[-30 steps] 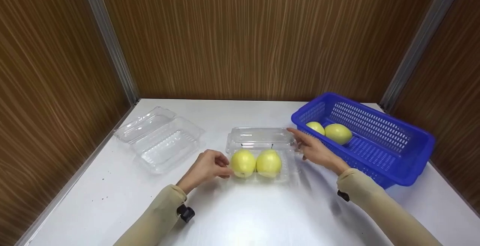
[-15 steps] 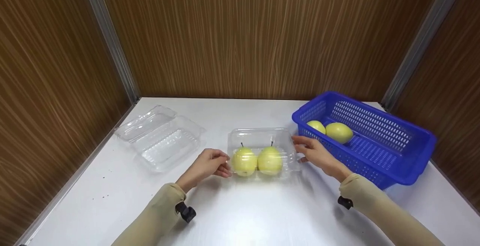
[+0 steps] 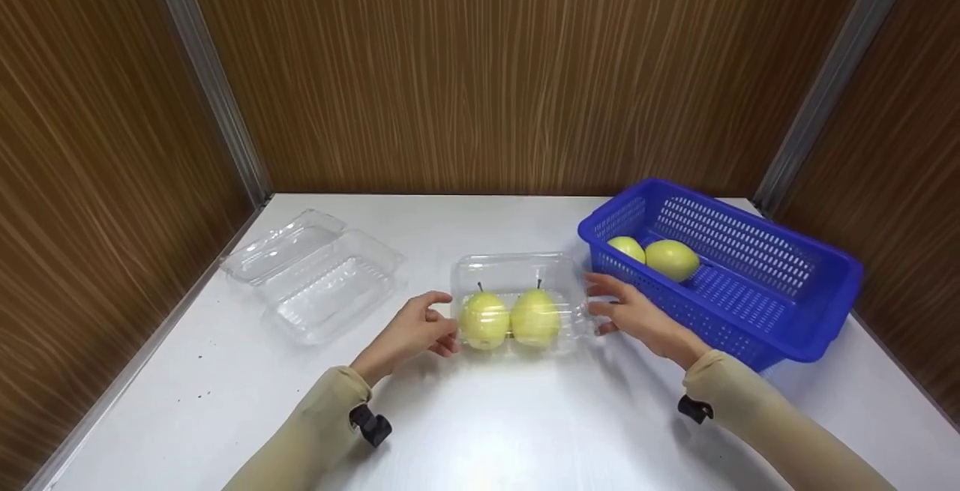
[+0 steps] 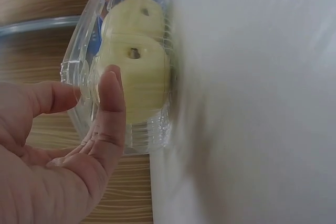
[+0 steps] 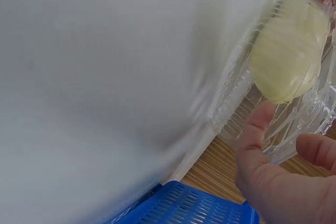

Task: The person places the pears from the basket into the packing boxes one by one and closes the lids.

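Two round yellow pears, a left one (image 3: 484, 320) and a right one (image 3: 535, 317), stand side by side in a clear plastic clamshell box (image 3: 510, 270), stems toward the far side. The box's lid is folded over them. My left hand (image 3: 414, 330) is at the box's left end; in the left wrist view its thumb and fingers are spread apart by the box's edge (image 4: 79, 69). At the right end is my right hand (image 3: 637, 318), its fingers loosely bent by the side wall. The right wrist view shows thumb and forefinger apart near a pear (image 5: 286, 59). Whether the lid is latched is hard to see.
A second clear clamshell box (image 3: 330, 292) lies unfolded on the left of the white table (image 3: 495, 416). At the right, close to my right hand, a blue perforated basket (image 3: 757, 326) holds two more yellow pears (image 3: 671, 260). Wood-grain panels enclose the table.
The lid, which lay back at the far side, has come over the pears. My right hand moved down and nearer along the box's right end; my left hand stayed at the left end.
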The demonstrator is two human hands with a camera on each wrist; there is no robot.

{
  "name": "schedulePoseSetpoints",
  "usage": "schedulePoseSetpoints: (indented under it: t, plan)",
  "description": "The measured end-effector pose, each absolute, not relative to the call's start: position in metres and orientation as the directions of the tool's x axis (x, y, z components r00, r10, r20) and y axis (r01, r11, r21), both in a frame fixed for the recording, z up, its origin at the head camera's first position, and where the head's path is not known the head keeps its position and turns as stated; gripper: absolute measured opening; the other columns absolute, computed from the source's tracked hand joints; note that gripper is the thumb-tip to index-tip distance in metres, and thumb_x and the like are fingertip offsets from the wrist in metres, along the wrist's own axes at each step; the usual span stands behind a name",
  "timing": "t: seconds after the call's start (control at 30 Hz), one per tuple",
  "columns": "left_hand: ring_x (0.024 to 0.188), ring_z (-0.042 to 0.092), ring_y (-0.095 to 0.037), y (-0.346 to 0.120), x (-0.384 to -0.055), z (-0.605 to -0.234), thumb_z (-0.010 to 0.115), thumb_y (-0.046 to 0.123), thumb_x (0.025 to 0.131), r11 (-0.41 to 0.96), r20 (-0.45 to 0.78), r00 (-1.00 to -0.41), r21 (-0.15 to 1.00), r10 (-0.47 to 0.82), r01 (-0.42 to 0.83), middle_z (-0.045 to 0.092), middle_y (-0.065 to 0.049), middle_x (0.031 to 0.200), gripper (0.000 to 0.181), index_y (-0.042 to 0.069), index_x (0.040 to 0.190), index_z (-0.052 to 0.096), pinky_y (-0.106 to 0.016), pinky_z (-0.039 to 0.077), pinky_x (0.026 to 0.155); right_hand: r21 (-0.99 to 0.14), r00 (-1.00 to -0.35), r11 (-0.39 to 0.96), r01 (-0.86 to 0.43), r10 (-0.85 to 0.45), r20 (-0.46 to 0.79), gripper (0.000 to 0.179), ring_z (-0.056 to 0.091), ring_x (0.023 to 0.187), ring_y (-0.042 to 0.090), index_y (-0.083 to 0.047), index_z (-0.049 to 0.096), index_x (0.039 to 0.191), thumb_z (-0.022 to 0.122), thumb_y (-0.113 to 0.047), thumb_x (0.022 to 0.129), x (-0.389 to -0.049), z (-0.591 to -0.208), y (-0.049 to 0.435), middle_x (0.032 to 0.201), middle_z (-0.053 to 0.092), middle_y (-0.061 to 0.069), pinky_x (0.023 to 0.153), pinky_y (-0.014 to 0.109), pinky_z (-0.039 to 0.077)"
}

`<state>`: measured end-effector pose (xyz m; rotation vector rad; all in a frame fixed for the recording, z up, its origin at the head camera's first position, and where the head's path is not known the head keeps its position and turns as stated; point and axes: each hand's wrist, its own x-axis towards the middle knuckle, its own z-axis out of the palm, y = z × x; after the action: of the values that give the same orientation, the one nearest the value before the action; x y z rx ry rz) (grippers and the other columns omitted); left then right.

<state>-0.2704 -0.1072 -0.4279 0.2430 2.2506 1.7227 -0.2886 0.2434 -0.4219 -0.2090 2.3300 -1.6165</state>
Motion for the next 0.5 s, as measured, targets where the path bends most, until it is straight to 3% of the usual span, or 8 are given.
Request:
schedulePoseSetpoints:
  t: [0.13,0.27,0.37,0.5]
  plan:
    - [0.070,0.068,-0.019,-0.108,-0.270,-0.428,0.059,0.008,0.093,0.256,-0.141,-0.935,0.965,0.325,-0.057,0.065,-0.021,0.094,0.060,-0.002,0.146,0.031,-0.029,0.057,0.063,-0.930,-0.925,0.351,0.106,-0.309,-0.222,0.068,0.050,0.123,0.034,-0.003,0.022,0.154,0.057,-0.014,0.097,-0.281,-0.420,0.245,0.151,0.033,0.024,0.086,0.037,0.055]
    - [0.069,0.068,-0.018,-0.107,-0.268,-0.427,0.059,0.009,0.094,0.250,-0.166,-0.926,0.965,0.339,-0.081,0.066,-0.022,0.096,0.063,0.002,0.148,0.027,-0.029,0.055,0.061,-0.913,-0.900,0.387,0.132,-0.340,-0.273,0.070,0.059,0.111,0.030,-0.002,0.019,0.154,0.057,-0.021,0.098,-0.273,-0.419,0.247,0.143,0.042,0.026,0.084,0.038,0.056]
    - [0.068,0.068,-0.017,-0.105,-0.268,-0.427,0.059,0.009,0.093,0.241,-0.182,-0.921,0.965,0.344,-0.101,0.066,-0.021,0.096,0.066,0.004,0.149,0.024,-0.028,0.054,0.061,-0.905,-0.889,0.391,0.166,-0.339,-0.309,0.069,0.064,0.094,0.025,-0.005,0.018,0.154,0.054,-0.022,0.098,-0.271,-0.420,0.245,0.118,0.057,0.021,0.077,0.037,0.057]
    - [0.069,0.067,-0.017,-0.104,-0.270,-0.430,0.059,0.010,0.092,0.211,-0.202,-0.914,0.968,0.352,-0.133,0.065,-0.016,0.094,0.070,0.007,0.151,0.021,-0.026,0.053,0.062,-0.916,-0.872,0.340,0.214,-0.357,-0.336,0.067,0.061,0.077,0.018,-0.004,0.015,0.154,0.050,-0.018,0.098,-0.271,-0.423,0.243,0.089,0.061,0.008,0.070,0.033,0.056]
